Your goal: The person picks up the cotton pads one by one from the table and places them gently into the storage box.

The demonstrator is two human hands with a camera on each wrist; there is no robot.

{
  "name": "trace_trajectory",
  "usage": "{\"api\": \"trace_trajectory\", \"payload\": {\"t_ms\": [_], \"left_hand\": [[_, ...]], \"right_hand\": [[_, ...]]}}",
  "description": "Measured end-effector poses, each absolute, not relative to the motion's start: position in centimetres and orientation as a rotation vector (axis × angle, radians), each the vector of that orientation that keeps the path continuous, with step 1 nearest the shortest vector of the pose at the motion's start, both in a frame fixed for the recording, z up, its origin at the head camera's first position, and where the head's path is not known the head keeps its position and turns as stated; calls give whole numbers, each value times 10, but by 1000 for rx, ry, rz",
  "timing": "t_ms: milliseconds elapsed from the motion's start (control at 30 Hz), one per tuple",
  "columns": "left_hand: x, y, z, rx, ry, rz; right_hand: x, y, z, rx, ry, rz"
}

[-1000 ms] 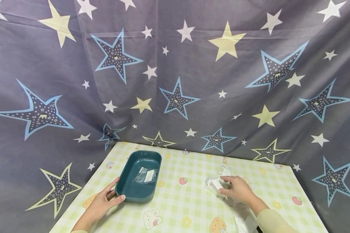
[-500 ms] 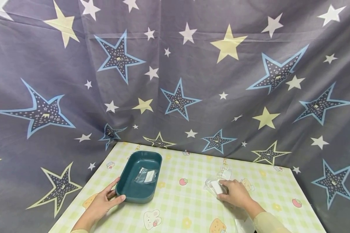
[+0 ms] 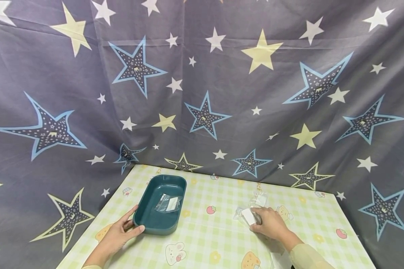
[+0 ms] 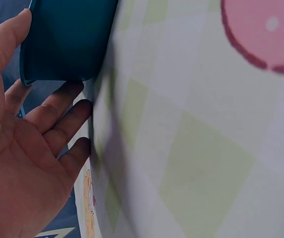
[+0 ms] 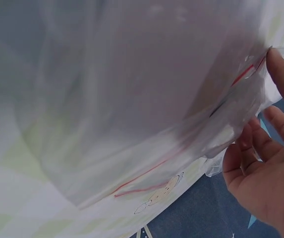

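Note:
My left hand (image 3: pixel 116 236) holds the near left corner of a dark green rectangular tray (image 3: pixel 160 226). In the left wrist view my thumb lies on the tray's rim and my fingertips meet its lower wall. Inside the tray lies a small clear bag with a white label (image 3: pixel 173 203). On the right, my right hand (image 3: pixel 270 224) pinches a clear plastic bag with a white label (image 3: pixel 248 216), thumb and forefinger at its right side. The bag's contents are hidden. Another clear bag (image 3: pixel 261 199) lies just beyond it.
A checked cloth (image 3: pixel 208 231) with cartoon prints covers the table. Clear plastic with a red seal line (image 5: pixel 146 173) fills much of the right wrist view. White and clear wrapping (image 3: pixel 280 258) lies beneath my right forearm. A starry grey curtain (image 3: pixel 202 149) hangs behind the table.
My right hand has come down to the labelled bag, and its thumb and forefinger have closed on it. The left hand and the tray stay in place.

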State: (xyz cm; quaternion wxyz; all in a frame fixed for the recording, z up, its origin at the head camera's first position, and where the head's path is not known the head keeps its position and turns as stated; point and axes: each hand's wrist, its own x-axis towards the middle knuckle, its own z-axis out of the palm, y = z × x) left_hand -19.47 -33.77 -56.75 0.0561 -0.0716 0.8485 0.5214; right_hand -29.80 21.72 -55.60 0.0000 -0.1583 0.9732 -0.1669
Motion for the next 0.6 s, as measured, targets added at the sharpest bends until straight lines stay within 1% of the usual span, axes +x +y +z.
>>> {"api": "trace_trajectory", "payload": {"t_ms": [333,600], "left_hand": [[-195,-338,-569,-216,2562,1592],[-195,-338,-569,-204,2554,1611]], "right_hand": [[-301,217,-554,-494,3105,-665],[-303,220,-546,-475,3055,-806]]}}
